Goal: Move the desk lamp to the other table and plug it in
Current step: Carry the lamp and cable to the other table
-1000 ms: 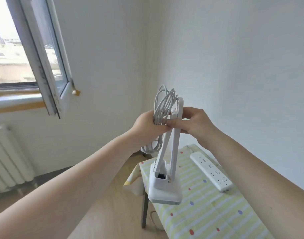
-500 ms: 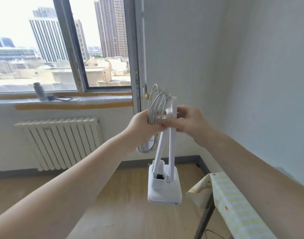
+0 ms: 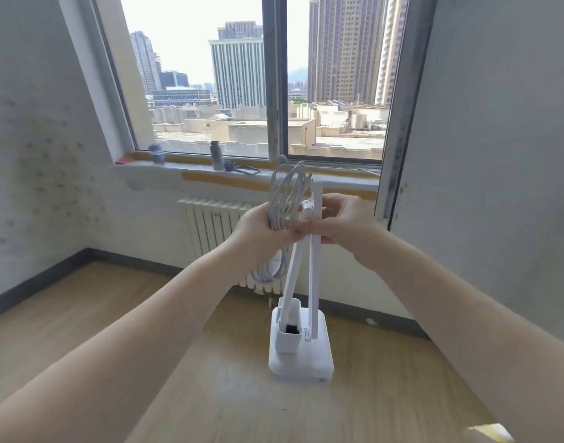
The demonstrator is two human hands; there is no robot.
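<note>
A white folded desk lamp point(image 3: 301, 343) hangs in the air in front of me, its square base lowest and its two slim arms rising to my hands. My left hand point(image 3: 258, 227) grips the coiled white cable point(image 3: 285, 199) bundled against the lamp's arms. My right hand point(image 3: 341, 220) grips the arms near the hinge from the right side. The cable loops stick up above both hands and hang below the left one. No table is plainly in view; the plug is hidden in the coil.
A window point(image 3: 274, 75) with a sill holding a bottle point(image 3: 216, 155), a cup point(image 3: 156, 153) and a phone point(image 3: 247, 170) faces me. A white radiator point(image 3: 210, 228) stands under it. Wooden floor point(image 3: 82, 308) stretches below. A yellow cloth corner point(image 3: 488, 433) shows at the bottom right.
The view has swung left from the table with the power strip to the window wall. Both hands keep the same hold on the lamp and cable.
</note>
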